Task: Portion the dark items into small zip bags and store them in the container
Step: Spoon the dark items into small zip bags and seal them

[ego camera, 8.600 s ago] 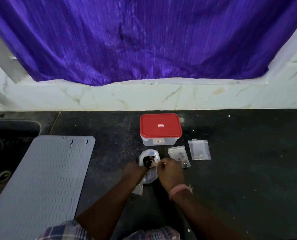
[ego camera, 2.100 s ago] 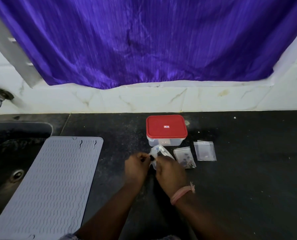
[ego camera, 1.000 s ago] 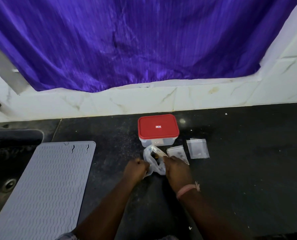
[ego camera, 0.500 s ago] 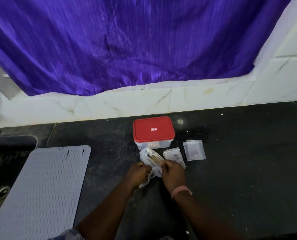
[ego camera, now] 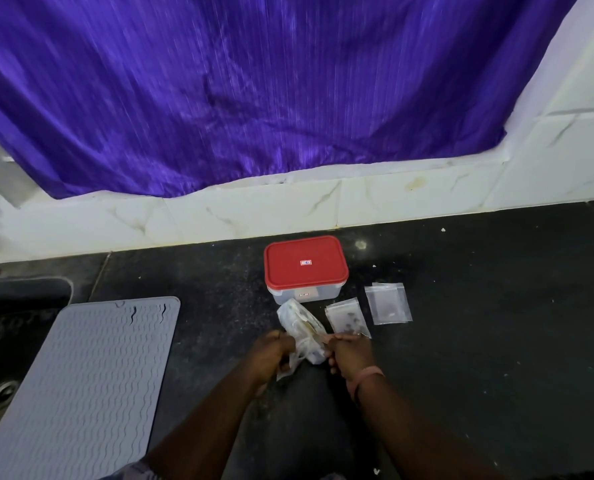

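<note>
While both hands work the crumpled clear bag [ego camera: 300, 332] just in front of the red-lidded box [ego camera: 306, 268], I note my left hand [ego camera: 269, 355] clenched on its lower end and my right hand [ego camera: 351, 355] pinching its side. A filled zip bag [ego camera: 347, 318] lies beside my right hand, spare bags [ego camera: 388, 303] further right. Risk: thin plastic slips or tears, scattering dark bits over the dark counter [ego camera: 479, 341], where they'd vanish.

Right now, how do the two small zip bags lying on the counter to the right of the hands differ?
The nearer zip bag holds several dark items; the farther zip bag looks almost empty. The nearer zip bag lies tilted, close to the right hand; the farther zip bag lies squarer and apart. Both are clear, flat on the black counter.
</note>
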Action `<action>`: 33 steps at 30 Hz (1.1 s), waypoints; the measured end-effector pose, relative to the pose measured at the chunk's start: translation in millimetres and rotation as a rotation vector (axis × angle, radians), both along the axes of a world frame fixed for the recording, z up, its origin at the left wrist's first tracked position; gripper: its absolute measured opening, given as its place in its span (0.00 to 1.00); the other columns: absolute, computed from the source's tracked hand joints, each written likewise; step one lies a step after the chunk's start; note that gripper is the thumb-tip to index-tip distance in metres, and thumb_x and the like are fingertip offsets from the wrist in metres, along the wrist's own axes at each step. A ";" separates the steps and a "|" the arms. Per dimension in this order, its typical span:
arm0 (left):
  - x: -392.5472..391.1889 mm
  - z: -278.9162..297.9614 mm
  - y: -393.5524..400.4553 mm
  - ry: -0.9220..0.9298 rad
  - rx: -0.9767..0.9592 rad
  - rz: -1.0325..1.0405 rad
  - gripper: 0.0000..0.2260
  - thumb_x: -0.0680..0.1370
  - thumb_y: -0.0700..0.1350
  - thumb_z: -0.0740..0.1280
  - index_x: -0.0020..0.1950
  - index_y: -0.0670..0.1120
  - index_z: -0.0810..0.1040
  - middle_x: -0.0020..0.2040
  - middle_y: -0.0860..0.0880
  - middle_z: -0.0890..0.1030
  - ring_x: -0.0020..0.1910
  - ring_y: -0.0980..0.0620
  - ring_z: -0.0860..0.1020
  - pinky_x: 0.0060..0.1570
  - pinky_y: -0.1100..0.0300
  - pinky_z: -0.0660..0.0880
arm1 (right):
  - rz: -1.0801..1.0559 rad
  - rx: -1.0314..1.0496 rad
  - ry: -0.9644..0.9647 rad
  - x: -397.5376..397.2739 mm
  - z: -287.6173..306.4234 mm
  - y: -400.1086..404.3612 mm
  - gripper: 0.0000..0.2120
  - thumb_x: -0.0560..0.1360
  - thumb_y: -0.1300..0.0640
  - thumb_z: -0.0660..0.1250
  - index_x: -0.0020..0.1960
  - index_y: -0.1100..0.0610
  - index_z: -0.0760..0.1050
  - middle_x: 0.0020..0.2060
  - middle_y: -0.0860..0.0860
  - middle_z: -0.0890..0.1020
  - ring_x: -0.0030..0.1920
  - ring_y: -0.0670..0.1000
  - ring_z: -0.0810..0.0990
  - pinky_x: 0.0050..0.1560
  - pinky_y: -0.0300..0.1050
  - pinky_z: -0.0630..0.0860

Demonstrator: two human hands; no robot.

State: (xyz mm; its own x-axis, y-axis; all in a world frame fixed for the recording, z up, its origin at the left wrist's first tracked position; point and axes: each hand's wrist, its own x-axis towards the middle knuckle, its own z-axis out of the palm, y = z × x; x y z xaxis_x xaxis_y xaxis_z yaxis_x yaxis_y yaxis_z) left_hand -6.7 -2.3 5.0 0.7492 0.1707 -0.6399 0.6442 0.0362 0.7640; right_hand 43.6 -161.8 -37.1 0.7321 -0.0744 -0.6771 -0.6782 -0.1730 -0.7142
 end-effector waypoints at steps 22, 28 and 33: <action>-1.2 -2.8 1.8 0.050 -0.146 0.188 0.12 0.70 0.37 0.66 0.52 0.36 0.79 0.44 0.39 0.79 0.42 0.42 0.76 0.40 0.52 0.73 | -0.020 -0.103 -0.041 -10.3 2.2 11.6 0.07 0.73 0.62 0.64 0.40 0.61 0.80 0.31 0.56 0.82 0.28 0.55 0.79 0.28 0.45 0.77; -2.1 -19.8 4.1 0.038 -0.126 0.149 0.16 0.61 0.44 0.70 0.47 0.41 0.78 0.44 0.40 0.78 0.43 0.43 0.74 0.46 0.48 0.72 | -0.186 0.230 0.196 -14.7 -1.5 4.6 0.17 0.79 0.67 0.59 0.32 0.60 0.73 0.21 0.52 0.70 0.22 0.47 0.65 0.22 0.37 0.61; -1.6 -9.8 7.6 0.054 0.067 0.230 0.07 0.76 0.43 0.67 0.47 0.39 0.79 0.45 0.40 0.82 0.43 0.42 0.79 0.45 0.48 0.75 | 0.088 -0.255 -0.434 -17.6 0.9 1.7 0.10 0.76 0.64 0.66 0.43 0.58 0.85 0.37 0.53 0.85 0.37 0.49 0.80 0.41 0.37 0.74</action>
State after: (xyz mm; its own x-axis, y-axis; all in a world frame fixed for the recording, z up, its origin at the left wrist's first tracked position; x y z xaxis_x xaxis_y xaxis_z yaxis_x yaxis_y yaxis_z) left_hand -8.3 5.2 -4.7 0.6504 0.3765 -0.6598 0.6652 0.1371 0.7340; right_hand 26.1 -160.1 -36.2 0.9527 -0.1236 -0.2776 -0.3036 -0.4217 -0.8544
